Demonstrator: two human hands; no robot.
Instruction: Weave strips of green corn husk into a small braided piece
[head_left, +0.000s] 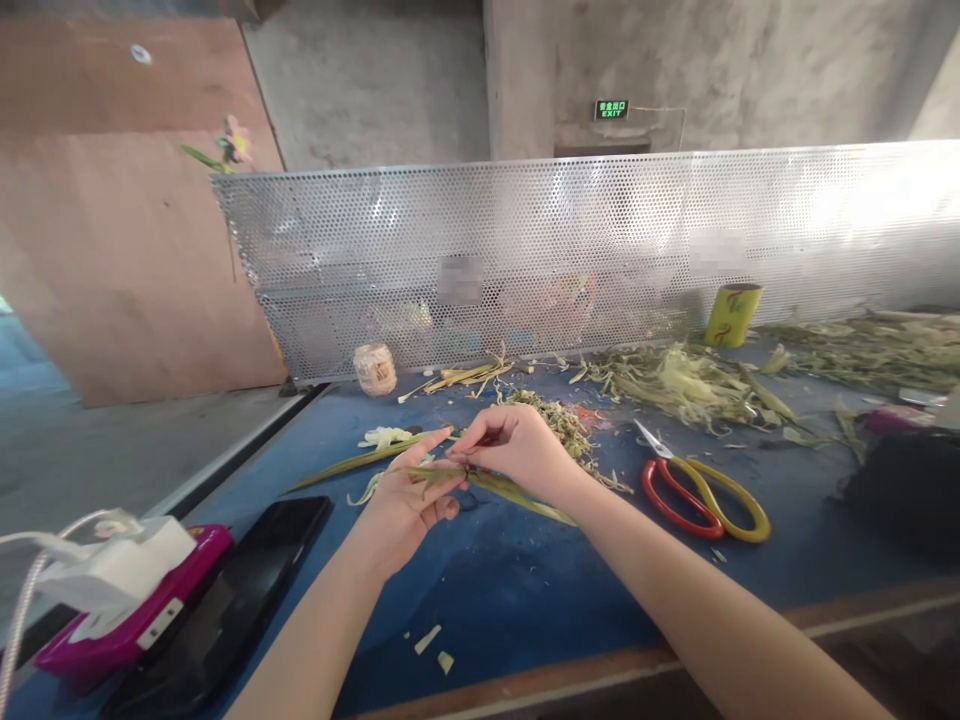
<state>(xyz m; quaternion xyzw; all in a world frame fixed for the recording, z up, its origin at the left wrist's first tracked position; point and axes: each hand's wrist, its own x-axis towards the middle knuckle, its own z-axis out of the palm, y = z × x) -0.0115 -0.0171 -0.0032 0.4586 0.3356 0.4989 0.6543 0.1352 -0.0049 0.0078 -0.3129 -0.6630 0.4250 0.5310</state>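
Observation:
A long green leaf strip (517, 492) runs across the fingers of my left hand (401, 510), which is turned palm up and steadies it. Over it, my right hand (517, 445) pinches with thumb and forefinger close to the strip's middle; whatever lies in the pinch is too small to make out. Thin dark thread-like lines show just below the strip. Another long leaf (337, 468) lies to the left, beside pale curled shreds (386, 437). Red-and-yellow handled scissors (701, 497) rest on the table to the right, blades slightly parted.
Leaf scraps (559, 420) and a husk pile (682, 385) lie behind my hands, before a perforated metal screen (480, 220). A twine roll (375, 370) and yellow tube (733, 315) stand there. A phone (255, 560) and magenta power strip (187, 590) lie left on the blue table (540, 600).

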